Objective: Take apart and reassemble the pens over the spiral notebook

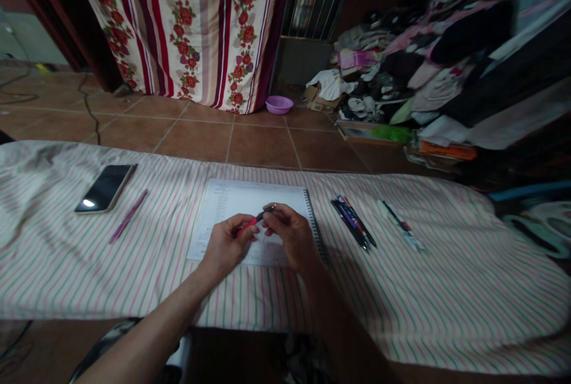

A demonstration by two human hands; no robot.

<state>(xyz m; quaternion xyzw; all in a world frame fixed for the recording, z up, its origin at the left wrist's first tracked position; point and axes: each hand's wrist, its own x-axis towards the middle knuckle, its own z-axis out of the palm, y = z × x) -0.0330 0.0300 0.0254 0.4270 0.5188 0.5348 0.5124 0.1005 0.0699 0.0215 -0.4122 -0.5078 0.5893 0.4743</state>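
Both hands meet over a spiral notebook that lies on the striped cloth of the table. My left hand is closed on the red barrel of a pen. My right hand pinches the pen's dark end between thumb and fingers. The pen is held just above the notebook's page, tilted up to the right.
A dark phone and a purple pen lie at the left of the table. Several pens and a marker lie right of the notebook. Beyond are a floral curtain, a purple bowl and piled clothes.
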